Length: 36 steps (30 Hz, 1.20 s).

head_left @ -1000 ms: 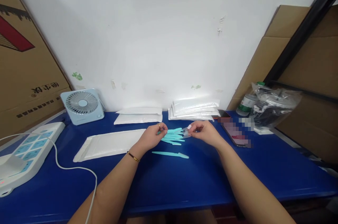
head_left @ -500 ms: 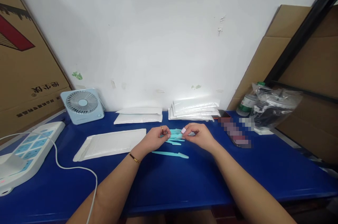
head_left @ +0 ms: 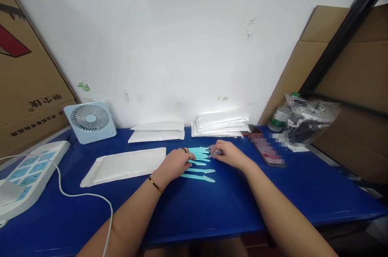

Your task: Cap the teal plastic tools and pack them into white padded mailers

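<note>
A power strip (head_left: 36, 168) lies left of the flat white envelope (head_left: 124, 166), and a small fan (head_left: 90, 119) stands behind the envelope's left end. Just right of the envelope, the left hand (head_left: 175, 163) has its fingers curled over the near ends of the turquoise sticks (head_left: 198, 150); whether it grips any, I cannot tell. The sticks, perhaps small razors, lie on the blue table (head_left: 206, 212) to the envelope's right, most fanned in a pile. They look light, stiff and smooth, likely to slide over one another; the plain handle on the envelope's side seems the best hold, clear of the shaped tip. Farther right of the envelope, the right hand (head_left: 229, 154) pinches clear plastic pieces (head_left: 211, 150), probably thin and slippery, best held by an edge.
</note>
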Each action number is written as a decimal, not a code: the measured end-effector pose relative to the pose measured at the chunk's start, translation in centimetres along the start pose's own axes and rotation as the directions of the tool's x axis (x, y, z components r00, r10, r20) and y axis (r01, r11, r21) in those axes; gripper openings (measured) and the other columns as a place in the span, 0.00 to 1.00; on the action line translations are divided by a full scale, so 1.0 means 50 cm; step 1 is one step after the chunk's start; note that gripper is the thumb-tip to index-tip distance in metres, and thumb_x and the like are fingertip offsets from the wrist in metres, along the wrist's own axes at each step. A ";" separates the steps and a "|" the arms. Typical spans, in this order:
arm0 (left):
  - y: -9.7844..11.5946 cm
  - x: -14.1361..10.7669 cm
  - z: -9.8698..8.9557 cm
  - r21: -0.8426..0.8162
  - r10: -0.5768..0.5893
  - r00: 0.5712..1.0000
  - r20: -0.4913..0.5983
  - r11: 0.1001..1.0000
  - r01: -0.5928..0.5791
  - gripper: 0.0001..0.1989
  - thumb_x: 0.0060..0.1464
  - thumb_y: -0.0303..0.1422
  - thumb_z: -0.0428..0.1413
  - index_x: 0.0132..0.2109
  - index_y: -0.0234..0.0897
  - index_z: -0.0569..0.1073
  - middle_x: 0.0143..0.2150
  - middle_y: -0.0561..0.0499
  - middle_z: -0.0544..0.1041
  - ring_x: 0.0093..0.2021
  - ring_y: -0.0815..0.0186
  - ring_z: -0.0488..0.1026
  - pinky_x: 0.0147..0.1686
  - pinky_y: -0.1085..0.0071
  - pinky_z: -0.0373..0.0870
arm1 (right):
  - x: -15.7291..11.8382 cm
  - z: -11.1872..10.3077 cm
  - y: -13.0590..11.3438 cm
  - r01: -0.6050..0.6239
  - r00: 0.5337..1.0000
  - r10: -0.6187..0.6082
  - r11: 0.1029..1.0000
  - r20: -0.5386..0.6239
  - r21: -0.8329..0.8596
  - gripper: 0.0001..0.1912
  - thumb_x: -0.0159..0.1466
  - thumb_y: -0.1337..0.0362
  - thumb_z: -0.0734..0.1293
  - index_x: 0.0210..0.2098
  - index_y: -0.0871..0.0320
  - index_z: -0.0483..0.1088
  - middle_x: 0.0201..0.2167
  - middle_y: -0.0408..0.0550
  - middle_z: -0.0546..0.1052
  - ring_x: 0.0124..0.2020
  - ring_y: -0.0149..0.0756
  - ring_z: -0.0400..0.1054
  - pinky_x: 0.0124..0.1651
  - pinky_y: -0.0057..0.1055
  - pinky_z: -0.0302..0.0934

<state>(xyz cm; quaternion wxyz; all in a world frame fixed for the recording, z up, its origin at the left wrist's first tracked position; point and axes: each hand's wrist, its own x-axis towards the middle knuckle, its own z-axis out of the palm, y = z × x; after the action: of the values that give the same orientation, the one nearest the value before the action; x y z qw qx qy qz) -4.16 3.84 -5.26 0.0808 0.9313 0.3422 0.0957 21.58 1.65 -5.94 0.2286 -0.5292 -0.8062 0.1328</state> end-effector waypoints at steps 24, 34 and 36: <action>-0.004 0.011 0.001 0.015 -0.050 0.994 -0.101 0.999 0.051 0.13 0.58 0.32 0.46 0.32 0.36 0.73 0.33 0.48 0.73 0.36 0.64 0.70 0.37 0.69 0.62 | -0.009 0.002 -0.034 -0.096 0.994 0.067 0.913 0.084 0.397 0.10 0.59 0.59 0.63 0.33 0.58 0.71 0.22 0.41 0.68 0.21 0.27 0.59 0.25 0.24 0.53; -0.003 0.012 -0.004 -0.038 -0.049 0.992 -0.115 0.998 0.045 0.13 0.59 0.32 0.46 0.31 0.36 0.72 0.36 0.48 0.74 0.36 0.64 0.71 0.37 0.70 0.63 | -0.010 0.000 -0.036 -0.086 0.996 0.071 0.924 0.056 0.371 0.09 0.58 0.60 0.63 0.32 0.59 0.71 0.22 0.41 0.69 0.22 0.27 0.59 0.24 0.23 0.53; 0.000 0.013 -0.005 -0.060 -0.047 0.990 -0.130 0.997 0.039 0.13 0.59 0.32 0.46 0.32 0.36 0.73 0.36 0.48 0.75 0.36 0.64 0.71 0.37 0.70 0.63 | -0.010 0.001 -0.042 -0.091 0.995 0.068 0.917 0.073 0.388 0.09 0.58 0.60 0.64 0.32 0.59 0.72 0.22 0.42 0.70 0.22 0.28 0.61 0.24 0.24 0.54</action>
<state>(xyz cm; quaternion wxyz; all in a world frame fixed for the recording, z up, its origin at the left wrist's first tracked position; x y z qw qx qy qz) -3.76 4.28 -4.96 0.0867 0.9126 0.3639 0.1648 20.07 0.36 -5.14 0.3008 -0.5012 -0.7475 0.3154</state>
